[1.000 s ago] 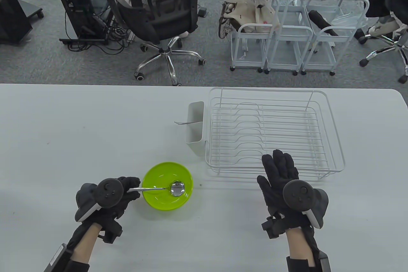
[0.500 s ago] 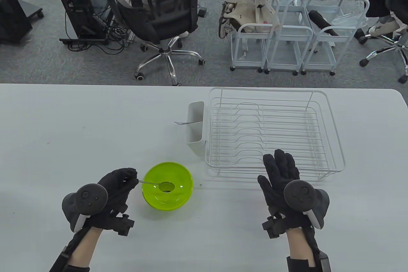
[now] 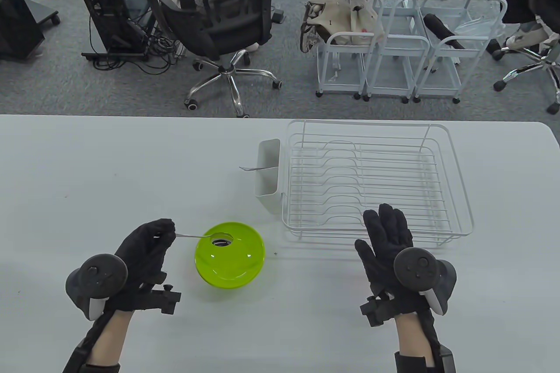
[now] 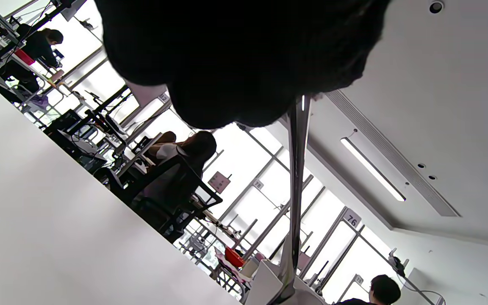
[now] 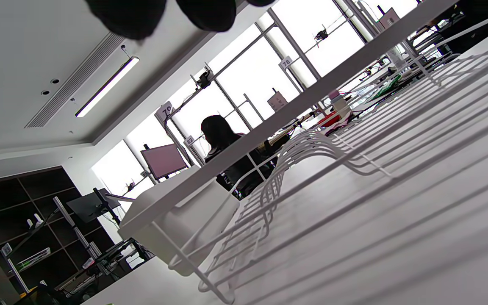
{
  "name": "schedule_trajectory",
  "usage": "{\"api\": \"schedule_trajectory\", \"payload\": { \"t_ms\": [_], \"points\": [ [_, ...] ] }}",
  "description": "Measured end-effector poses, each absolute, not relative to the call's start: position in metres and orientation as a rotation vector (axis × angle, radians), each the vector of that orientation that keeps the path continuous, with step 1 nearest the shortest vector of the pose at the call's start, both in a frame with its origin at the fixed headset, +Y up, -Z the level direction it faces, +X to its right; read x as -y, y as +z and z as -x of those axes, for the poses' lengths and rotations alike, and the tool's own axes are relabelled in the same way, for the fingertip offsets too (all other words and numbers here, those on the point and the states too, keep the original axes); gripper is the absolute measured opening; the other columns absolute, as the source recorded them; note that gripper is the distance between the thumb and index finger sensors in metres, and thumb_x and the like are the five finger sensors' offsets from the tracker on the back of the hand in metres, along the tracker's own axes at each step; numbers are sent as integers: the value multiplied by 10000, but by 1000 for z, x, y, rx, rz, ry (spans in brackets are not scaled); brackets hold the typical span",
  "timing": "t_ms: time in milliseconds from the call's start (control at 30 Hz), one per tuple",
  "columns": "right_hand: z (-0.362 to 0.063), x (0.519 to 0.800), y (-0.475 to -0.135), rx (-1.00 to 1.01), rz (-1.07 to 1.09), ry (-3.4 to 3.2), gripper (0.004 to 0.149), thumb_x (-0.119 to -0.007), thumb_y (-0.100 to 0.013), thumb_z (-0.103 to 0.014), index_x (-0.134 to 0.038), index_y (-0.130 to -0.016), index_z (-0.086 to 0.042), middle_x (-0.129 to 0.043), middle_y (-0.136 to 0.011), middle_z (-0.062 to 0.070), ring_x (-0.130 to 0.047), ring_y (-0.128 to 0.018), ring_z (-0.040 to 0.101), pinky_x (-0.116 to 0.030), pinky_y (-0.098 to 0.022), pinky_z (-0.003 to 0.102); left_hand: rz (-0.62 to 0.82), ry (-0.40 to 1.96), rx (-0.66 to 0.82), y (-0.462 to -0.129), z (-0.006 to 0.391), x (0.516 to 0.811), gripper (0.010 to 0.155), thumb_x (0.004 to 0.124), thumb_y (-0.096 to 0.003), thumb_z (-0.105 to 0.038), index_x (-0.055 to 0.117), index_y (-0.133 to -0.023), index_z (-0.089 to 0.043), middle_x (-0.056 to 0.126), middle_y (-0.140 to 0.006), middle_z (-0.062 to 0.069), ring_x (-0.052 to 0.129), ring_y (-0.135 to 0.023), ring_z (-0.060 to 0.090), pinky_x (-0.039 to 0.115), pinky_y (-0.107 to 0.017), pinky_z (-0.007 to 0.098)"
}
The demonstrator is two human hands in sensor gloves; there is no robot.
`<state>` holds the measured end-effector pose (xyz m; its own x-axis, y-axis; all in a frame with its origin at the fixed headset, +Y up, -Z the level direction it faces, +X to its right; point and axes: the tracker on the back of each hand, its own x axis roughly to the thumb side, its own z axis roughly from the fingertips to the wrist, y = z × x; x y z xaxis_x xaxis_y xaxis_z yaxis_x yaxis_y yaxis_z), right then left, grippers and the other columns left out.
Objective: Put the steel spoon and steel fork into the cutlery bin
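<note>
While left hand [image 3: 146,244] pinches spoon [image 3: 205,238].

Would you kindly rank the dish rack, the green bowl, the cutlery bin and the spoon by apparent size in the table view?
1. dish rack
2. green bowl
3. cutlery bin, close behind the bowl and farther from the camera, so this order is unsure
4. spoon, pinched by the left hand

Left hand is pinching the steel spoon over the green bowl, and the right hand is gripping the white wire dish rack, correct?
Not quite. The right hand lies open and flat in front of the white wire dish rack, gripping nothing, as the table view shows. The left hand does pinch the steel spoon over the green bowl.
</note>
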<state>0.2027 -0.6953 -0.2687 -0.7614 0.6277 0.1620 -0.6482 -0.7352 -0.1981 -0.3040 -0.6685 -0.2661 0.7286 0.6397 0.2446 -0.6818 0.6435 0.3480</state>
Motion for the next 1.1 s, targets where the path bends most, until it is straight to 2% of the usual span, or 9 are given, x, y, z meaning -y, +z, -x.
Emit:
{"api": "schedule_trajectory", "payload": {
  "t_ms": [133, 367, 533, 700, 900, 1100],
  "points": [
    [-206, 697, -270, 309, -97, 2409, 670, -658, -514, -440, -516, -1119, -188, -326, -1179, 143, -220, -1090, 428, -284, -724, 618, -465, 773, 113, -275, 298, 648, 409, 741, -492, -427, 875, -853, -289, 1025, -736, -111, 1027, -618, 162, 913, -450, 299],
    [-208, 696, -269, 315, -99, 2384, 673, -658, -514, -443, -514, -1120, -189, -326, -1180, 143, -218, -1091, 427, -285, -723, 618, -484, 712, 159, -314, 268, 586, 429, 671, -514, -428, 836, -887, -295, 987, -773, -108, 994, -658, 166, 893, -485, 303],
    [-209, 696, -269, 318, -97, 2372, 674, -658, -514, -444, -513, -1121, -190, -326, -1180, 143, -218, -1091, 427, -284, -724, 618, -437, 642, 172, -347, 238, 566, 429, 660, -520, -431, 818, -897, -302, 967, -782, -109, 974, -678, 169, 876, -508, 314],
    [-209, 695, -269, 313, -100, 2365, 674, -658, -514, -446, -514, -1120, -189, -324, -1180, 143, -217, -1090, 429, -285, -723, 618, -352, 560, 167, -379, 206, 568, 431, 650, -523, -430, 811, -902, -305, 959, -789, -111, 967, -684, 170, 872, -507, 311],
    [-212, 695, -269, 316, -98, 2335, 677, -654, -514, -453, -513, -1121, -189, -324, -1180, 142, -214, -1091, 429, -284, -723, 619, -255, 479, 145, -412, 173, 592, 432, 647, -522, -428, 810, -903, -307, 958, -792, -109, 965, -688, 171, 874, -503, 306],
    [-212, 694, -269, 326, -100, 2328, 679, -655, -514, -454, -510, -1122, -190, -320, -1181, 143, -207, -1090, 428, -281, -724, 619, -156, 432, 133, -435, 157, 607, 433, 645, -522, -433, 810, -904, -313, 953, -797, -111, 954, -703, 176, 866, -515, 316]
  ]
}}
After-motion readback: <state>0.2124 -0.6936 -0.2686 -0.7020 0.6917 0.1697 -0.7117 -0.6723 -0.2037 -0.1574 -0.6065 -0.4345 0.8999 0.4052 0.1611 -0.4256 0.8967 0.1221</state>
